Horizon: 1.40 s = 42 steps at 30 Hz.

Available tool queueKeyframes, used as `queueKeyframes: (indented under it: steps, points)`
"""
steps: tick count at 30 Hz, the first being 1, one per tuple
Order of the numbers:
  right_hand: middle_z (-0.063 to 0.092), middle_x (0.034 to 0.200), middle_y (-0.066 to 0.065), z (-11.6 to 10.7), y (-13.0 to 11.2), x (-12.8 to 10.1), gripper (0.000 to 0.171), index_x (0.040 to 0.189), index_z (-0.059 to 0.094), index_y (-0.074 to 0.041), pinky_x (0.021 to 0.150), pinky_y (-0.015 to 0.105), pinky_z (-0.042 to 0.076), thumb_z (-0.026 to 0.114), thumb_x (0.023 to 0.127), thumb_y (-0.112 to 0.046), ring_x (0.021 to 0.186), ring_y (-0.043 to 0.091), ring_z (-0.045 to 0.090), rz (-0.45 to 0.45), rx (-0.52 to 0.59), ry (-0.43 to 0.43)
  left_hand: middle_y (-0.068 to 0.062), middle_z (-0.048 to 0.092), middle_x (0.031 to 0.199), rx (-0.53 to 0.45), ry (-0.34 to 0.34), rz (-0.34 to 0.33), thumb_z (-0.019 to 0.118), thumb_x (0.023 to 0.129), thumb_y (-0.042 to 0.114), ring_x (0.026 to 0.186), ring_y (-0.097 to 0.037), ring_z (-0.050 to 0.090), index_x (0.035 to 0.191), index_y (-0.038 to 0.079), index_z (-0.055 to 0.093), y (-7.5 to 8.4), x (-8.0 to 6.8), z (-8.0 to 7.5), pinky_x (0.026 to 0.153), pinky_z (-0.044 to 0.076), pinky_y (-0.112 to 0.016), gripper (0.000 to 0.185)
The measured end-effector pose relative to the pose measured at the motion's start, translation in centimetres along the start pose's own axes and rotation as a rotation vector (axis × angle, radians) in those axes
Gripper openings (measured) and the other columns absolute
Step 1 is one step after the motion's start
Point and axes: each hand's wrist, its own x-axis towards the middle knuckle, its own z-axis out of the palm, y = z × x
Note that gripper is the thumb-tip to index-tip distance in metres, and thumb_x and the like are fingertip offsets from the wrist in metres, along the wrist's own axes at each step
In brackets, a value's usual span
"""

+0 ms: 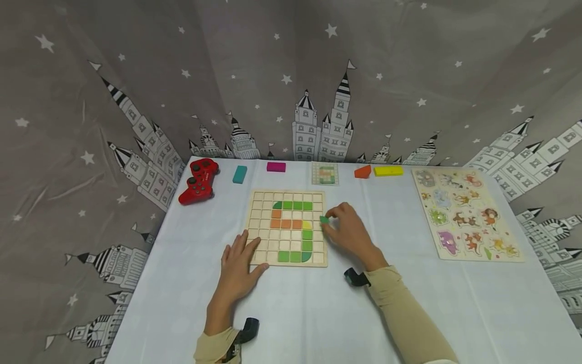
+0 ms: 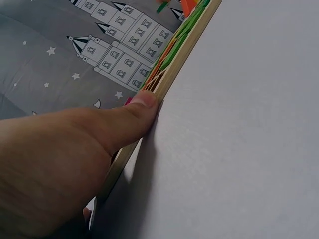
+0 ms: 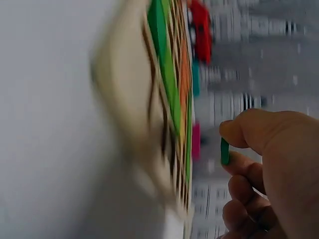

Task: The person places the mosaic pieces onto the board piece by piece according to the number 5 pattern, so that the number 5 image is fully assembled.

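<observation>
The small green tile (image 1: 324, 219) was pinched between the thumb and the fingertips of the right hand (image 1: 347, 233), just beside the right edge of the wooden grid board (image 1: 287, 227) and a little above the bench (image 1: 318, 313). In the right wrist view the tile (image 3: 225, 151) showed as a thin, flat chip. It looked light and stiff, probably smooth on its faces, so I judged that a pinch on its two opposite edges would hold it best; a loose grip might let it slip. The left hand (image 1: 238, 265) lay flat with straight fingers on the lower left corner of the board, the thumb (image 2: 130, 115) pressed against its edge, holding nothing. Green and orange tiles already filled part of the grid. Farther off lay a red game controller (image 1: 199, 180), some coloured blocks and an animal puzzle (image 1: 466, 215).
</observation>
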Motion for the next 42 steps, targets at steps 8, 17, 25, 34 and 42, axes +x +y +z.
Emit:
queueKeyframes:
  steps: [8, 17, 25, 34, 42]
  points:
    - [0.058, 0.094, 0.0, 4.5, -7.5, -2.4, 0.018, 0.102, 0.073, -0.013, 0.075, 0.029, 0.05, 0.071, 0.093, -0.028, 0.085, 0.013, 0.05, -0.265, -0.014, -0.069, -0.023, 0.022, 0.168, 0.016, -0.011, 0.056, 0.075, 0.091, 0.031, 0.156, -0.045, 0.017, 0.152, 0.009, 0.047, -0.3, 0.1, -0.2, 0.123, 0.008, -0.067, 0.07]
    - [0.062, 0.093, -0.003, 7.5, -9.9, -2.2, 0.017, 0.099, 0.073, -0.016, 0.075, 0.027, 0.053, 0.073, 0.091, -0.032, 0.085, 0.013, 0.057, -0.259, -0.157, -0.094, -0.021, 0.021, 0.169, -0.003, -0.032, 0.033, 0.074, 0.093, 0.033, 0.157, -0.042, 0.014, 0.154, 0.011, 0.045, -0.2, 0.1, -0.2, 0.125, 0.005, -0.065, 0.071]
    - [0.063, 0.089, -0.004, 7.7, -10.2, -2.3, 0.019, 0.097, 0.074, -0.017, 0.073, 0.027, 0.053, 0.076, 0.091, -0.034, 0.081, 0.014, 0.058, -0.242, -0.175, -0.086, -0.021, 0.022, 0.168, 0.013, -0.033, 0.029, 0.075, 0.092, 0.032, 0.157, -0.043, 0.014, 0.153, 0.01, 0.046, -0.4, 0.2, -0.2, 0.124, 0.006, -0.066, 0.071]
    - [0.067, 0.092, -0.004, 7.6, -11.1, -2.7, 0.018, 0.095, 0.076, -0.022, 0.069, 0.029, 0.048, 0.073, 0.092, -0.039, 0.083, 0.016, 0.058, -0.194, -0.285, -0.079, -0.022, 0.024, 0.168, 0.009, -0.016, 0.027, 0.076, 0.09, 0.029, 0.156, -0.044, 0.017, 0.152, 0.01, 0.048, -0.4, -0.1, -0.2, 0.123, 0.008, -0.067, 0.071]
    - [0.067, 0.091, -0.004, 7.3, -11.0, -2.9, 0.018, 0.097, 0.077, -0.022, 0.071, 0.032, 0.048, 0.073, 0.092, -0.038, 0.082, 0.017, 0.058, -0.168, -0.303, -0.074, -0.02, 0.022, 0.169, 0.005, -0.023, 0.014, 0.075, 0.092, 0.033, 0.157, -0.042, 0.015, 0.153, 0.012, 0.047, -0.3, 0.0, -0.1, 0.125, 0.006, -0.064, 0.071]
